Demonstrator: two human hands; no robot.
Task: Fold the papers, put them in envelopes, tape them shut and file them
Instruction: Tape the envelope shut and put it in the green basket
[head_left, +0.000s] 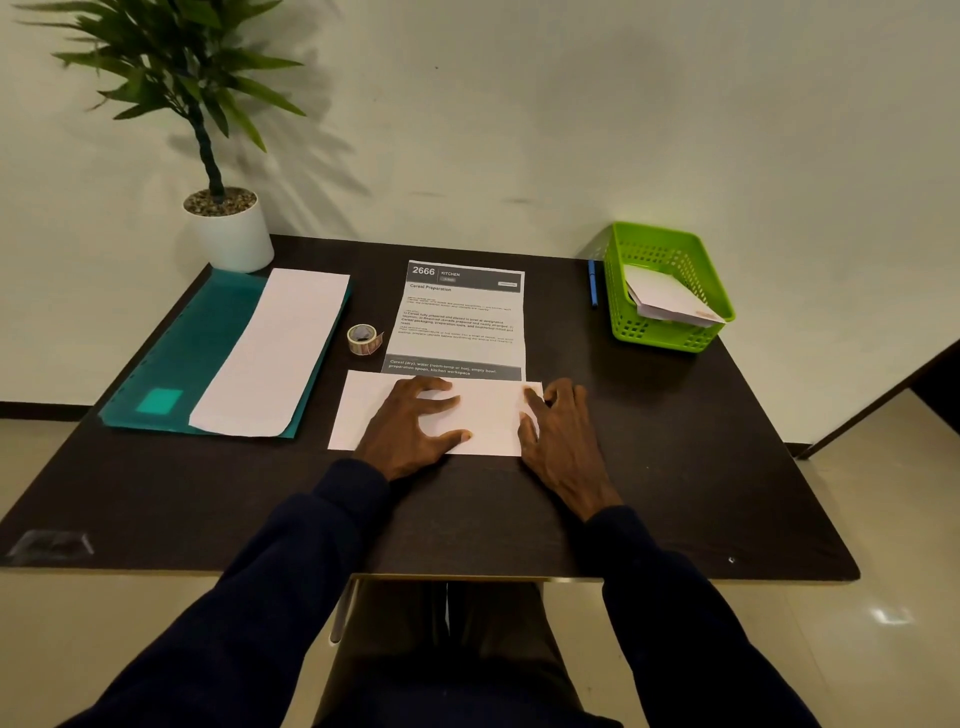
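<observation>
My left hand (410, 426) lies spread wide and flat on the white paper (488, 413), fingers splayed and pressing it down near its middle. My right hand (558, 441) sits at the paper's right end with its fingers bent, tips on the edge and thumb against the near corner; I cannot tell whether it pinches the edge or only presses on it. The paper is a long white rectangle lying crosswise on the dark surface (675, 467), near me and roughly central. Its far edge overlaps the near end of a printed sheet (460, 322) headed "2666 KITCHEN". Just left of that sheet stands a roll of tape (362, 339). Further left lies a teal folder (208, 343) with a long white sheet (280, 353) on it, and a potted plant (228, 228) stands at the far left corner. At the far right a green basket (654, 335) holds white envelopes (670, 299), with a blue pen (592, 283) just beside its left wall.
</observation>
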